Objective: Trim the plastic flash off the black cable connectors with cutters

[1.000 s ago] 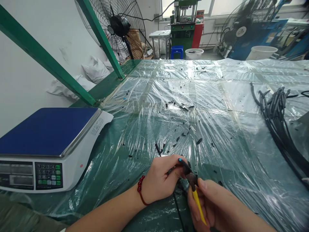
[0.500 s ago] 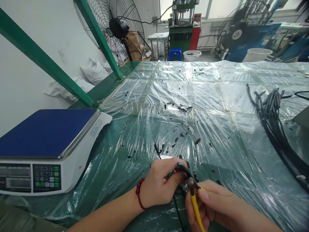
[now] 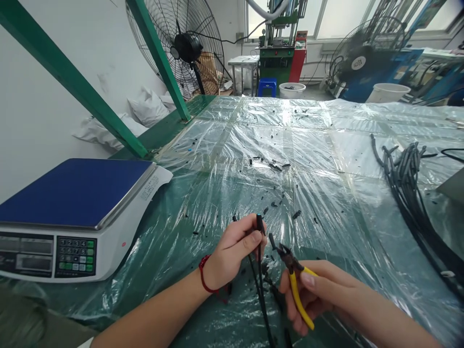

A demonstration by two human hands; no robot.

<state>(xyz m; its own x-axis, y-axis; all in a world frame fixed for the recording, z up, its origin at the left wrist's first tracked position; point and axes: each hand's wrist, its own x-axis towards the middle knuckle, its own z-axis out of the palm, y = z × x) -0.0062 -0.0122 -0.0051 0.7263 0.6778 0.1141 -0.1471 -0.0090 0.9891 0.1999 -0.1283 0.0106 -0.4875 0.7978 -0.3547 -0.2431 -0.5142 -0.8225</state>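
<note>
STEP: trimming cable end, by my read | LEFT: your left hand (image 3: 232, 249) has its fingers closed on the black cable (image 3: 260, 251), upright just left of the cutters | RIGHT: your right hand (image 3: 319, 295) grips the yellow-handled cutters (image 3: 294, 275), jaws slightly apart, clear of the cable | NEXT: likely needs jaws lined up on the tip.

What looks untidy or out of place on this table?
Small black offcuts lie scattered over the plastic sheet, thickest just beyond the hands. The sheet itself is wrinkled. At the right, a bundle of cables sprawls loosely. The left hand holds a black cable; the right hand holds yellow cutters.
</note>
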